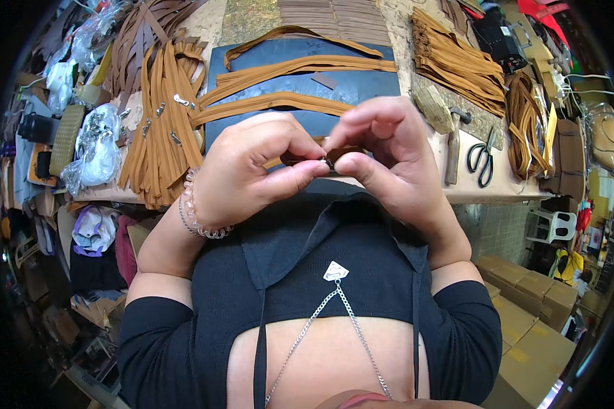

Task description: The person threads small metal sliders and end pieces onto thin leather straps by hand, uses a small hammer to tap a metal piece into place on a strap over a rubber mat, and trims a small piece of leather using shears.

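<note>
In front of my chest both hands are raised with their fingertips together. My left hand [262, 163] is closed in a pinch at a small shiny metal piece, set on a brown strip [349, 153] that is mostly hidden by the fingers. From the other side, my right hand [396, 160] pinches the same strip between thumb and fingers. Beyond them, tan zipper tapes [280, 103] lie across a dark blue board [382, 82], with a small brown scrap [324, 80] among them. More tan zipper tapes [160, 129] lie at the left, several metal sliders [176, 138] on top.
On the right of the table are a hammer [454, 146], black-handled scissors [483, 163], a wooden block [432, 109] and bundled zipper tapes [457, 61]. Plastic bags [99, 146] crowd the left edge. Cardboard boxes [532, 341] and a white stool [554, 226] stand at the lower right.
</note>
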`<action>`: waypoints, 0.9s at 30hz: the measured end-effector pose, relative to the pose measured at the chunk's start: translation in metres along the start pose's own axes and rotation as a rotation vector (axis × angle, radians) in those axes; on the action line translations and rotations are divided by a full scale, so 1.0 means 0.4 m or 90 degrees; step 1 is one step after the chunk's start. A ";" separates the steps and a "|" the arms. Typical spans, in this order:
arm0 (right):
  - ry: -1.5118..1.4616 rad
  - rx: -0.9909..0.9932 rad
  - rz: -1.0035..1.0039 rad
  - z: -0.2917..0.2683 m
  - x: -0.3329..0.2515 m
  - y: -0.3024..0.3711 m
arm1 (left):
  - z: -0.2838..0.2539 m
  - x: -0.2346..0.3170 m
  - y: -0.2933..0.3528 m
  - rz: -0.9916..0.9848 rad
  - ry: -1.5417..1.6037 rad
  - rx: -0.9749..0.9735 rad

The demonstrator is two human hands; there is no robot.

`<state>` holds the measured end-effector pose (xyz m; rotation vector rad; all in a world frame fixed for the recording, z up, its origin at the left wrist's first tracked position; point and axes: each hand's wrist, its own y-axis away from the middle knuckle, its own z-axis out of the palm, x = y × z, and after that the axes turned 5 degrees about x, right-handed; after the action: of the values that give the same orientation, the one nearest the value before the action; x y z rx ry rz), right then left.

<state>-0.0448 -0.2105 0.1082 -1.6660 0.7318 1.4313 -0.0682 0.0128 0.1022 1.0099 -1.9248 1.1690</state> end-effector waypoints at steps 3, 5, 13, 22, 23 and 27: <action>-0.061 0.006 0.076 -0.011 -0.003 0.005 | -0.006 0.002 0.001 -0.028 0.015 0.019; -0.038 -0.004 0.127 -0.014 0.002 0.014 | -0.007 0.002 0.001 -0.030 0.014 0.016; -0.053 0.029 0.054 -0.002 0.010 0.013 | -0.005 0.002 0.009 -0.257 0.226 -0.018; -0.015 0.041 -0.020 0.006 0.028 0.016 | 0.003 0.000 0.007 -0.240 0.230 0.017; -0.022 0.045 -0.036 0.008 0.031 0.017 | 0.004 -0.003 0.008 -0.219 0.214 0.019; -0.053 0.056 -0.045 0.012 0.032 0.012 | 0.013 -0.009 0.011 -0.292 0.366 0.029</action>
<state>-0.0488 -0.2079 0.0944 -1.5414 0.6728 1.3903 -0.0708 0.0103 0.0953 0.9404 -1.1500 1.0822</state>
